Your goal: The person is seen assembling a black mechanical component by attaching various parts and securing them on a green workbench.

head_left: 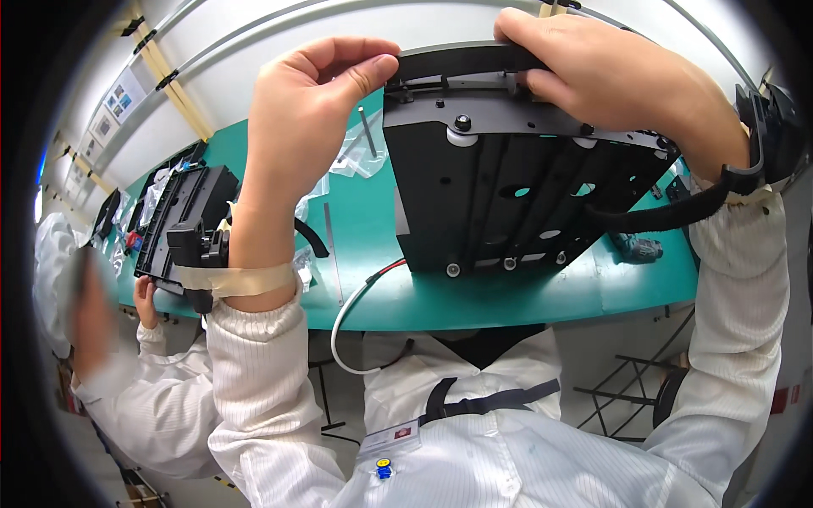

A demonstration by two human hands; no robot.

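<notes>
A large black metal housing stands upright on the green table in front of me. Round holes, screws and white washers show on its near face. Along its top edge runs a long black strip. My left hand pinches the strip's left end between thumb and fingers. Farther right, my right hand grips the same strip, fingers over its top and thumb below. From the housing's lower left trails a white cable with red and black wires, hanging over the table's front edge.
Clear plastic bags and a thin dark rod lie left of the housing. A dark tool rests at its right. At far left, a co-worker's hand touches another black unit. A loose strap hangs from my right wrist.
</notes>
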